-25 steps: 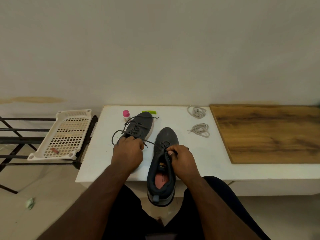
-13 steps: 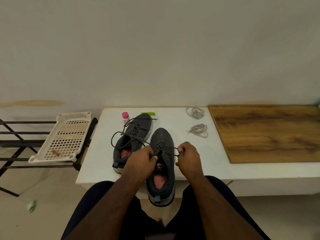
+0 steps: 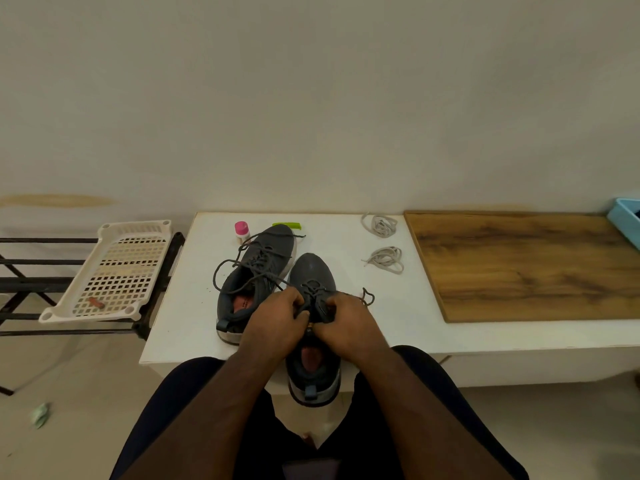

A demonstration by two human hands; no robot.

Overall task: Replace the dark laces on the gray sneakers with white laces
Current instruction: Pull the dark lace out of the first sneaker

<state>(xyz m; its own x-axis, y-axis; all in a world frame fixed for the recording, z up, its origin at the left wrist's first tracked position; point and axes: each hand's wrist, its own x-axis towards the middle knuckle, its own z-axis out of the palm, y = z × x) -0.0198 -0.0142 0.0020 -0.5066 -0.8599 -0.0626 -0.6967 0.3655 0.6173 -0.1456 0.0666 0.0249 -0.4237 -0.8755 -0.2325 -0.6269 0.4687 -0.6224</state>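
Two gray sneakers lie on the white table (image 3: 194,306), toes pointing away from me. The left sneaker (image 3: 258,268) has its dark lace (image 3: 225,271) loosened and looping out to the left. The right sneaker (image 3: 313,275) hangs its heel over the table's front edge. My left hand (image 3: 277,318) and my right hand (image 3: 346,322) meet over its tongue, both pinching its dark lace (image 3: 313,289); a loose end curls out at the right. Two bundles of white laces (image 3: 379,225) (image 3: 386,259) lie farther back on the right.
A small pink-capped bottle (image 3: 241,231) and a green object (image 3: 286,224) stand behind the left sneaker. A wooden board (image 3: 533,265) covers the table's right part, a blue tray (image 3: 625,223) at its far end. A white perforated basket (image 3: 114,271) sits on a black rack left.
My left hand left the left sneaker and came across to the right one. Both hands closed in together on that sneaker's lace, and a loose end now sticks out at the right.
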